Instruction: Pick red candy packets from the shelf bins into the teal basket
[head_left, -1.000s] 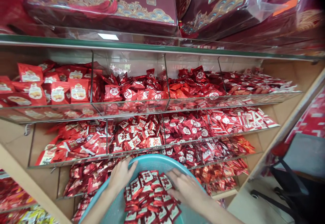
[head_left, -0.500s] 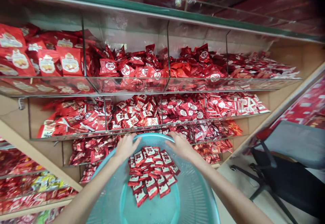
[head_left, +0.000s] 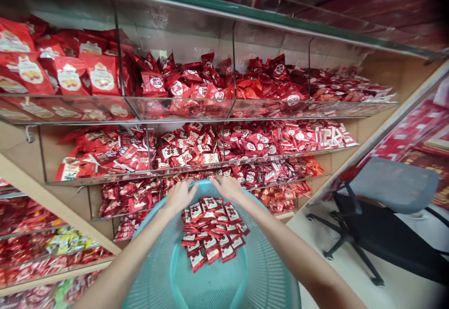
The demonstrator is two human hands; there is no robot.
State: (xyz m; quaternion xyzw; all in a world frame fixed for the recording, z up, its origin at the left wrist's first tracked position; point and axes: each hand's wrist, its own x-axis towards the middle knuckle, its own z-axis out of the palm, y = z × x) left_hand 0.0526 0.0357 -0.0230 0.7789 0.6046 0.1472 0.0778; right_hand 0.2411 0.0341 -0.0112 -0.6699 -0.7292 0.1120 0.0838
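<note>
A large teal plastic basket [head_left: 270, 253] is in front of me, its far rim close to the lower shelves. Inside it, toward the far side, lies a heap of small red and white packets [head_left: 212, 229]. My left hand [head_left: 179, 197] grips the far rim at its left part. Further right on the same rim, my right hand [head_left: 226, 188] is closed over the edge, the two hands a short gap apart. Fingertips of both are partly hidden behind the rim.
Shelves with glass fronts [head_left: 182, 109] hold many red packets in divided compartments. A slanted wooden panel [head_left: 59, 197] and more candy shelves stand at left. An office chair [head_left: 393, 234] is at right on the pale floor [head_left: 326, 271].
My right hand has moved left along the rim, closer to my left hand. The view has shifted slightly, showing more of the chair. The packets remain heaped in the basket.
</note>
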